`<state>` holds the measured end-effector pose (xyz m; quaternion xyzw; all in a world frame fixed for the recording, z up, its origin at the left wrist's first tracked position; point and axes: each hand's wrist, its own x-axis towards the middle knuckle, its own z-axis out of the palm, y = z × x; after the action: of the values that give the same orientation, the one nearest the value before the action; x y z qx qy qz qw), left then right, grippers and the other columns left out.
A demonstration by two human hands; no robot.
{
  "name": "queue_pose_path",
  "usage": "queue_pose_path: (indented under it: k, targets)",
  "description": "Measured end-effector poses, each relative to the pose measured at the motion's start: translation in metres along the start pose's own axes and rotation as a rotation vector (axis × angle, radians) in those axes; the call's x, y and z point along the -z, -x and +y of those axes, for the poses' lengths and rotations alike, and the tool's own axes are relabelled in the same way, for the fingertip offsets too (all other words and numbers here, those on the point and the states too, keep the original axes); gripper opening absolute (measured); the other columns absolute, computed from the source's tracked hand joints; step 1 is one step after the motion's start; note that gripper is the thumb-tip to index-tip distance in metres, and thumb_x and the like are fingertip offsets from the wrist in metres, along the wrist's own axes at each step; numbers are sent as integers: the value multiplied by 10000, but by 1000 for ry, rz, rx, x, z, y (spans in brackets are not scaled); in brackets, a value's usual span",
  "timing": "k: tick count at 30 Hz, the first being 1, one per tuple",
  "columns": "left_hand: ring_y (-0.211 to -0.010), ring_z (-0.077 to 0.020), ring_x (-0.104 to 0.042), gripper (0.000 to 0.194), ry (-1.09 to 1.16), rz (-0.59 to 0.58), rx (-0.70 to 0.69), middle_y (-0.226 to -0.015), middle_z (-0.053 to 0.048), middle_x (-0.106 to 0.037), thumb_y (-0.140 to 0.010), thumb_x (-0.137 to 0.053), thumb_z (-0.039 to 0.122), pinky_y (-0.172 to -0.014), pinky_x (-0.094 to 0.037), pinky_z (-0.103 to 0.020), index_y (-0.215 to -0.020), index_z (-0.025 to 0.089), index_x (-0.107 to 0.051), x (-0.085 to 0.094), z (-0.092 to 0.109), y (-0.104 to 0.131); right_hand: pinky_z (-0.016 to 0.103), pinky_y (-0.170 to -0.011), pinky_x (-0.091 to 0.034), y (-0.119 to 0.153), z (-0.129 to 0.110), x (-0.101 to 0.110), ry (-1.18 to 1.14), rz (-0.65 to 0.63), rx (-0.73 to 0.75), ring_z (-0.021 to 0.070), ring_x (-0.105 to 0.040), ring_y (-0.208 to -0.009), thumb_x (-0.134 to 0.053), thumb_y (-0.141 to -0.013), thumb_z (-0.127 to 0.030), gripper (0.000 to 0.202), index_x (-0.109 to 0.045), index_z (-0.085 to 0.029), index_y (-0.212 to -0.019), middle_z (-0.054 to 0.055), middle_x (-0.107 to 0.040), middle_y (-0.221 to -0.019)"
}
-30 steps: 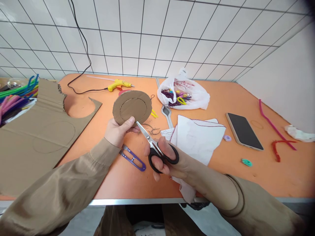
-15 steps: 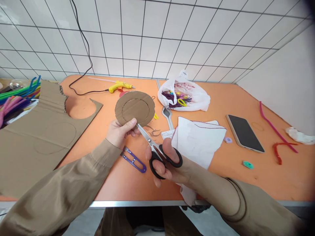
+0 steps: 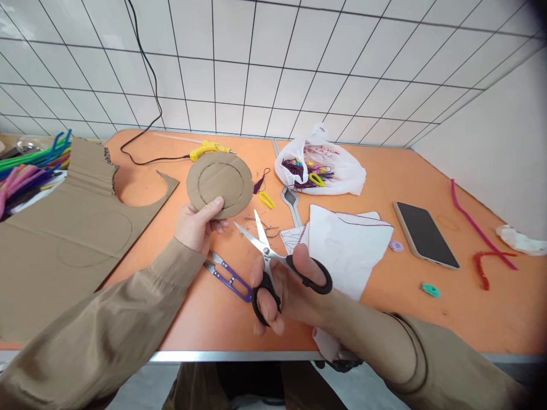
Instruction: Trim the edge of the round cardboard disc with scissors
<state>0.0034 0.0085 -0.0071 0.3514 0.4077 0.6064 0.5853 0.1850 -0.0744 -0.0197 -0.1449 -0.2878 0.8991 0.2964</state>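
A round cardboard disc [image 3: 226, 181] with a smaller circle scored or cut inside it is pinched at its lower left edge by my left hand [image 3: 195, 225], thumb on top. My right hand [image 3: 284, 293] grips black-handled scissors [image 3: 265, 250], fingers through the loops. Their blades are spread and point up and left, apart from the disc. Below my left hand, purple thread snips [image 3: 231, 278] lie on the table. Small dark scraps [image 3: 267, 229] are scattered beyond the scissor tips, near a yellow clip-like piece [image 3: 267, 200] and a purple tassel [image 3: 259, 183].
A large cut cardboard sheet [image 3: 47, 250] covers the left side, beside colourful pipe cleaners [image 3: 29, 171]. Behind are a yellow glue gun [image 3: 209, 149] with its cord and a white plastic bag [image 3: 342, 168]. To the right lie white cloth [image 3: 342, 245] and a phone [image 3: 426, 234].
The scissors have opened and moved off the disc's edge, slightly down and right. My left hand has shifted the disc left, uncovering the tassel and yellow piece.
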Motion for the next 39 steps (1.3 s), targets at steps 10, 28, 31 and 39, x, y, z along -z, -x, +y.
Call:
queue_pose_path:
  k: [10, 28, 31, 39]
  targets:
    - [-444, -153, -608, 240, -12, -105, 81, -624, -76, -712, -562, -846, 318, -342, -408, -229, -659, 137, -722, 1, -5, 2, 316, -574, -560, 1, 1, -1, 38, 89, 32, 93, -537, -432, -425, -788, -812, 713, -624, -137, -902, -2, -630, -607]
    - [-652, -260, -729, 386, -77, -168, 11, -739, -100, -752, -612, -848, 442, -546, -618, -334, -822, 145, -719, 0, -9, 8, 303, -590, -562, 0, -3, -10, 48, 181, 15, 63, -490, -433, -581, -744, -764, 604, -656, -175, -856, -21, -611, -609]
    - [-648, -260, -728, 409, -77, -148, 5, -720, -93, -746, -588, -861, 451, -556, -622, -339, -815, 143, -714, -2, -10, 9, 294, -590, -565, -1, -2, -10, 8, 173, 28, 61, -506, -436, -582, -771, -735, 588, -684, -169, -890, -18, -629, -613]
    - [-741, -252, -733, 343, -118, -144, -84, -785, -72, -753, -664, -828, 418, -641, -629, -356, -861, 162, -713, -2, -15, 13, 297, -582, -577, -3, -1, -6, -57, 167, 40, 58, -521, -446, -613, -761, -711, 594, -677, -143, -920, -19, -630, -623]
